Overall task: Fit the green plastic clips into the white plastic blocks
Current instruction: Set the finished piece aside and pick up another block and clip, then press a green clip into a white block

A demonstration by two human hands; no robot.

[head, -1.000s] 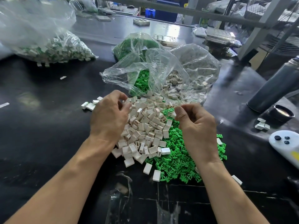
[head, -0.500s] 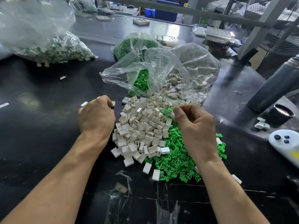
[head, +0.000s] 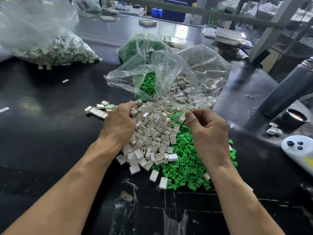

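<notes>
Judging from the table, the work is only at its beginning. A big loose pile of white blocks [head: 152, 133] lies in the middle of the black table [head: 42, 133], and a pile of green clips [head: 183, 167] touches it on the right side; both piles look unassembled. Behind them, open clear bags [head: 169, 73] hold many more clips and blocks. A few finished-looking pieces [head: 101, 109] lie in a small group just left of the block pile, and a full bag [head: 50, 48] at the far left seems to hold blocks with green already inside, so some part is done.

The left hand [head: 118, 122] reaches into the left edge of the block pile with fingers curled; I cannot tell if it holds a block. The right hand [head: 206, 131] is raised over the clips, thumb and fingertips pressed together as if pinching something small, but the thing itself is not visible. The hands are apart, so no clip is being pressed into a block now. Much remains.
</notes>
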